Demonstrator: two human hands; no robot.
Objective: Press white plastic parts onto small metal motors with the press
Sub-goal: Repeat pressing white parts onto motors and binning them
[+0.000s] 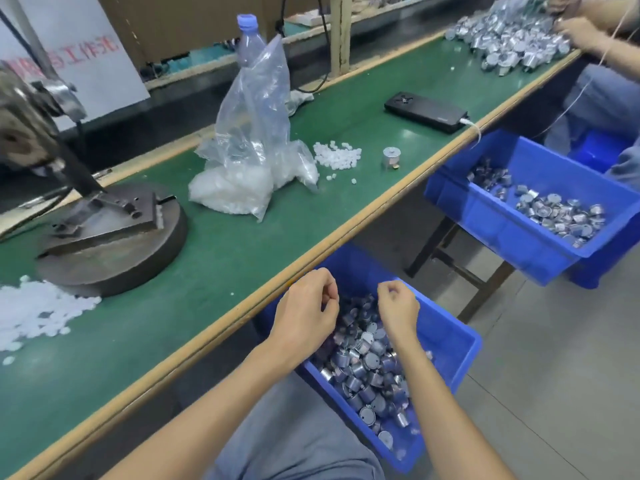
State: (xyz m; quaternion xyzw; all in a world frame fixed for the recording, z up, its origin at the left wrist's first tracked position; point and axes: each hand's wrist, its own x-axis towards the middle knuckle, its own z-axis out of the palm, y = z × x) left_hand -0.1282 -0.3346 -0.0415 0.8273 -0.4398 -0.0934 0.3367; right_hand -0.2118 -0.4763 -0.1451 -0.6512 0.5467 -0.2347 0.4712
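Small metal motors [367, 372] lie heaped in a blue bin [460, 344] that sits below the front edge of the tabletop [242, 237], by the person's lap. One lone motor [391, 157] stands on the green surface farther back. The left hand [308, 310] and right hand [398, 306] hover just above the heap, close together. The fingers of both are curled inward, but I cannot tell whether either pinches anything. White plastic parts [38, 313] are spread in a loose pile at the left, touching the base of the press [104, 230], with a smaller pile [337, 155] beside a slumped plastic bag [252, 161]. A second bin [485, 216] of motors stands to the right. The press is well apart from the hands, so a motor taken from the heap has to travel up and across, and a light pinch could let it drop back or roll off the edge. A sleeve or wrist sweeping past could also scatter the loose parts. A part seated crooked would likely press on skewed, and fingers left near the ram risk being caught.
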